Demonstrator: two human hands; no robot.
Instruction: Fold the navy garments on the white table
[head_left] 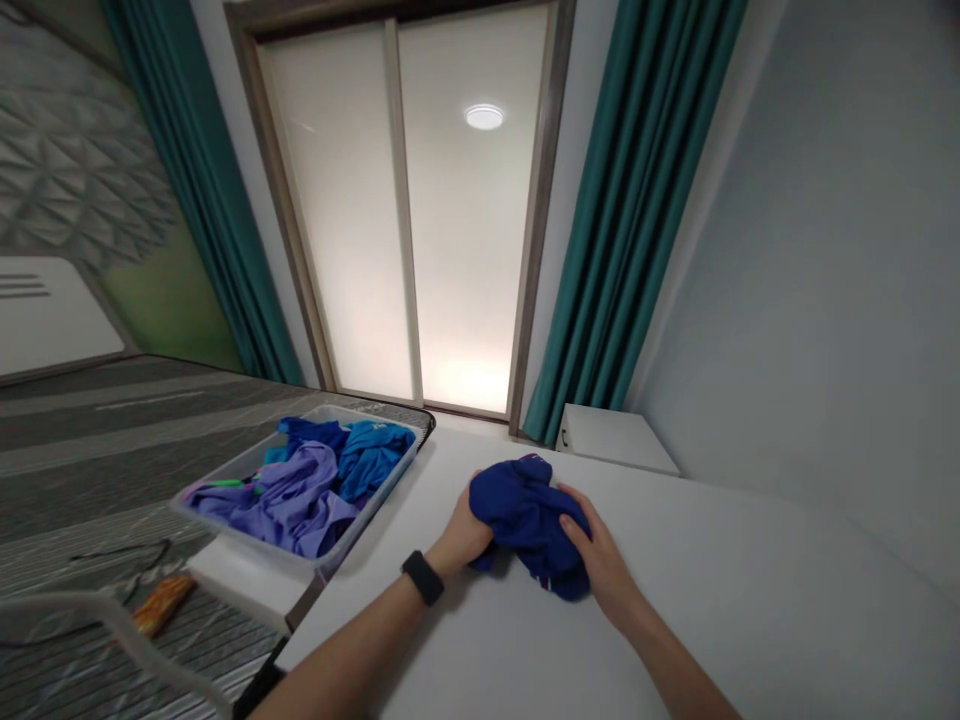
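Dark blue crumpled cloth garment [529, 525] bunched on white surface [750, 600], gripped by left hand [463, 535] and right hand [600, 560], both closed on fabric. Risk judged: hanging lower fold could be trapped underneath, or bundle dropped if grip is loosened unevenly. Clear plastic bin [251, 540] lies near.

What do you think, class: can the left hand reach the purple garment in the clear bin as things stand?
Probably yes. The left hand grips the dark blue garment, so it must let go first, but the open-topped bin sits close beside it, purple garment on top, nothing between.
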